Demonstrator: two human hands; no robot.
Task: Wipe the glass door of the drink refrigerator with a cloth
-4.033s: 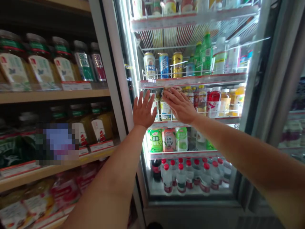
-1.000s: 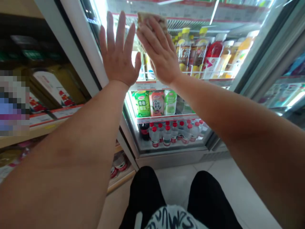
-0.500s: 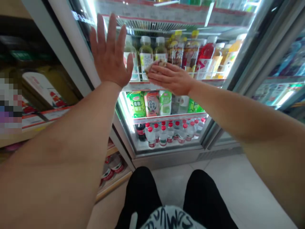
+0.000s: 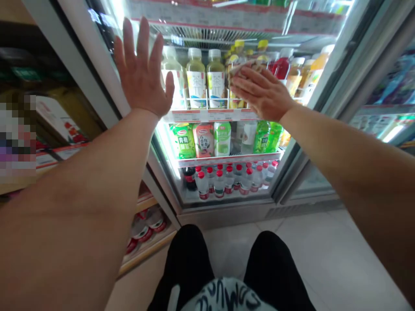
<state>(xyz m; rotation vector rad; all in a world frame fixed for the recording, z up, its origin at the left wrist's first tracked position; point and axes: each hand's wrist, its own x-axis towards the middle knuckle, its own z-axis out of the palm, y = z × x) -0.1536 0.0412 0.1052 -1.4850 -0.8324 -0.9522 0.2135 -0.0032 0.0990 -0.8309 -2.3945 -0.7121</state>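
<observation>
My left hand (image 4: 142,80) is spread flat, fingers apart, against the glass door (image 4: 167,190) of a lit drinks fridge. My right hand (image 4: 264,93) presses a crumpled, light brownish cloth (image 4: 241,69) to the same glass, fingers together over it. Most of the cloth is hidden under the palm and fingers. Behind the glass, pale tea bottles (image 4: 196,82) with white caps stand between my two hands. A red drink bottle (image 4: 283,65) shows just beyond my right fingers.
Lower shelves hold green and pink drink bottles (image 4: 204,140) and several small red-capped water bottles (image 4: 219,183). To the left, a wooden-edged shelf (image 4: 149,250) carries more bottles. The metal door frame (image 4: 293,166) runs on the right, above a pale tiled floor (image 4: 337,250).
My right hand has slid to the right across the glass with the cloth. The left hand stays spread on the door, while the view has shifted slightly.
</observation>
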